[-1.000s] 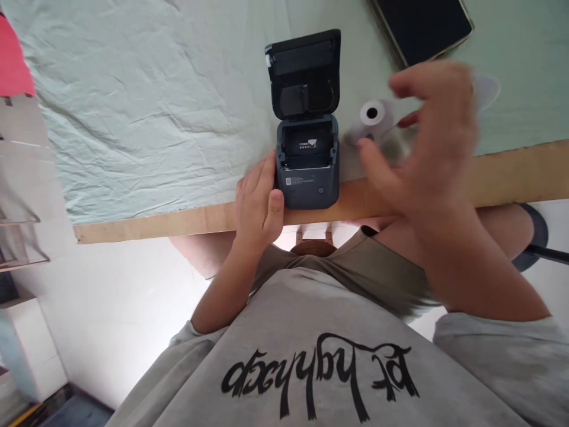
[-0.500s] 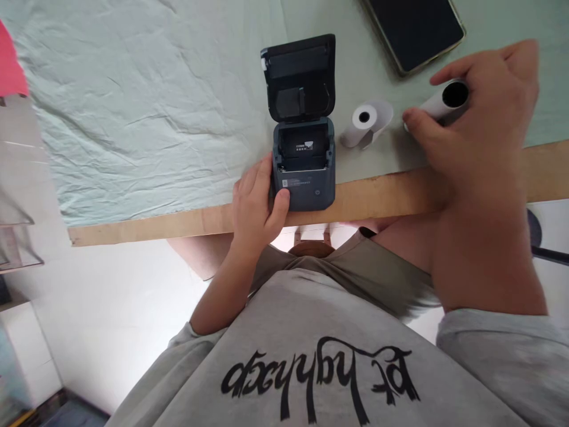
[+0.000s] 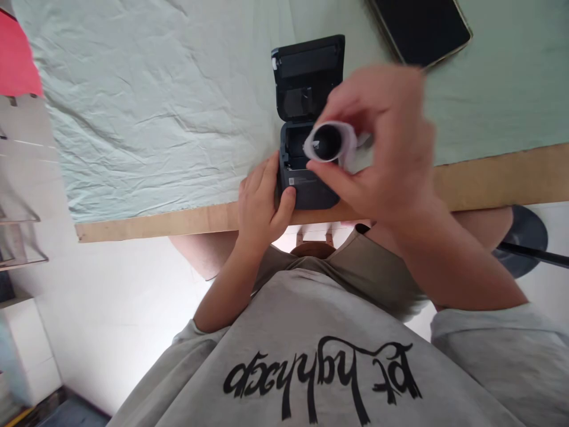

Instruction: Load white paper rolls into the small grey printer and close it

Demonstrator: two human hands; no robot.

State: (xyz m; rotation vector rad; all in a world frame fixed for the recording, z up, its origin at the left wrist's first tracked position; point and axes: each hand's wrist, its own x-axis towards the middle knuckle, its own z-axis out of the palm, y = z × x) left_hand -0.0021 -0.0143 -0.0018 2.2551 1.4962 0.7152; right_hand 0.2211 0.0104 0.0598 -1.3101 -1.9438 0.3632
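A small dark portable printer (image 3: 309, 193) lies at the table's front edge with its lid (image 3: 311, 77) flipped up and its paper bay exposed. My left hand (image 3: 262, 198) grips the printer's left side, thumb on the front corner. Over the bay's right part, my right hand (image 3: 389, 142) pinches a white paper roll (image 3: 349, 139) between thumb and fingers. This roll has a wide hollow core, and its round end faces up toward me. The smaller white roll that stood right of the printer is mostly or fully hidden behind my right hand.
A dark-screened phone (image 3: 427, 29) lies at the back right on the pale green cloth (image 3: 169, 107). A wooden edge (image 3: 502, 178) runs along the table's front. Something pink (image 3: 20, 56) hangs at the far left. A round black base (image 3: 522, 243) is on the floor at right.
My right hand has lifted the wide-cored roll from the cloth and carried it left, over the printer. The left hand keeps its grip; the view has shifted slightly.
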